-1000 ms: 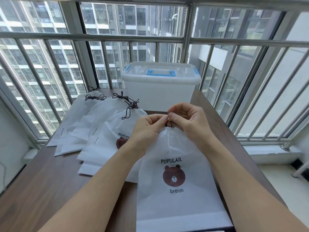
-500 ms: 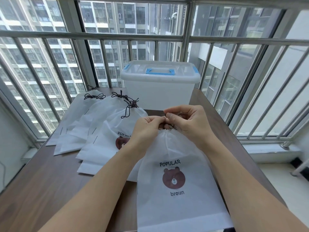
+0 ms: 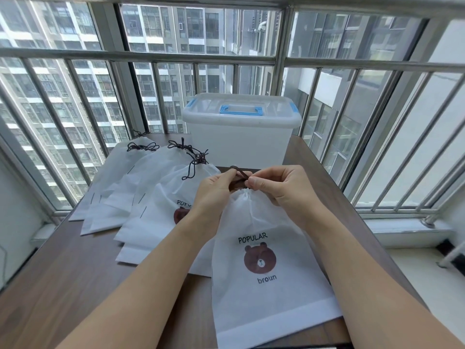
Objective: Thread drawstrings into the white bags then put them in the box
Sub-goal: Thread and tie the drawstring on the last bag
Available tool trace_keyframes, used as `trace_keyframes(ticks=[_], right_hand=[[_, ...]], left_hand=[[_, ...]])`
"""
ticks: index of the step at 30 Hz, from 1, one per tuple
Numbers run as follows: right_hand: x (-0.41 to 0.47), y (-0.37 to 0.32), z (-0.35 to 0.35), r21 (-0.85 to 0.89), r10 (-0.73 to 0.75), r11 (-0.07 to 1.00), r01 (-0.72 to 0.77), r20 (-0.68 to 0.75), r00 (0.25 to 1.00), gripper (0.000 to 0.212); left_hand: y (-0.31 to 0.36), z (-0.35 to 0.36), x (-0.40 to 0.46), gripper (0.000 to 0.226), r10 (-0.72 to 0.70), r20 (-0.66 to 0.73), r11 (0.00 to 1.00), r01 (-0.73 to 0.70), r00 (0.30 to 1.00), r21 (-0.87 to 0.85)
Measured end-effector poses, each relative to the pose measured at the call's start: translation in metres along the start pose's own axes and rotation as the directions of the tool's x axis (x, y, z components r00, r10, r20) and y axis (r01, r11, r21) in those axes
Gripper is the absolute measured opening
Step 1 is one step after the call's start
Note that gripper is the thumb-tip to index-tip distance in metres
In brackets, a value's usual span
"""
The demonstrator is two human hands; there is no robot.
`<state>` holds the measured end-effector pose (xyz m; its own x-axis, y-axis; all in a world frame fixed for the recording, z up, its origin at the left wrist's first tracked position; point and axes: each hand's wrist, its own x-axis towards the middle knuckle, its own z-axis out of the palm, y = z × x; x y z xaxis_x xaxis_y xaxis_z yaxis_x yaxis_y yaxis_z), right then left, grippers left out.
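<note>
A white bag (image 3: 266,278) printed with a brown bear and "POPULAR broun" lies flat on the wooden table (image 3: 65,285) in front of me, its top gathered. A dark brown drawstring (image 3: 239,173) loops out of that gathered top. My left hand (image 3: 215,195) and my right hand (image 3: 279,187) meet over the neck, each pinching the drawstring between thumb and fingertips. Behind them stands the translucent white box (image 3: 239,144), its lid with blue handle and clips on.
Several other white bags (image 3: 148,195) with tied dark drawstrings lie fanned out to the left. Metal window bars (image 3: 377,137) enclose the table at the back and right. The table's right edge runs close to my right forearm.
The drawstring has come further out of the bag's top and now forms a visible loop between my fingertips. Both hands stay at the bag's neck.
</note>
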<state>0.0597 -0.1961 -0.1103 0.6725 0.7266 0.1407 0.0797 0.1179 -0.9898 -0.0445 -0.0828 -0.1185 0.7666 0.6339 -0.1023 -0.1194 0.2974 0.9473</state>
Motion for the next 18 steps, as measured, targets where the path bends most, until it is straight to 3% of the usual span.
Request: trace_keyframes(ticks=[4, 14, 18], right_hand=[[0.002, 0.003, -0.001, -0.036, 0.093, 0.995, -0.093, 0.005, 0.996, 0.012], [0.005, 0.011, 0.001, 0.075, 0.244, 0.968, -0.241, -0.036, 0.969, 0.01], [0.005, 0.013, 0.001, 0.099, 0.231, 0.969, -0.228, -0.016, 0.973, 0.011]], left_hand=[[0.0, -0.001, 0.002, 0.033, -0.016, 0.005, 1.0, 0.016, 1.0, -0.019], [-0.005, -0.004, 0.002, 0.037, -0.022, 0.082, 1.0, 0.024, 0.996, -0.019], [-0.013, -0.006, 0.004, 0.019, 0.133, 0.072, 0.983, -0.141, 0.988, 0.119]])
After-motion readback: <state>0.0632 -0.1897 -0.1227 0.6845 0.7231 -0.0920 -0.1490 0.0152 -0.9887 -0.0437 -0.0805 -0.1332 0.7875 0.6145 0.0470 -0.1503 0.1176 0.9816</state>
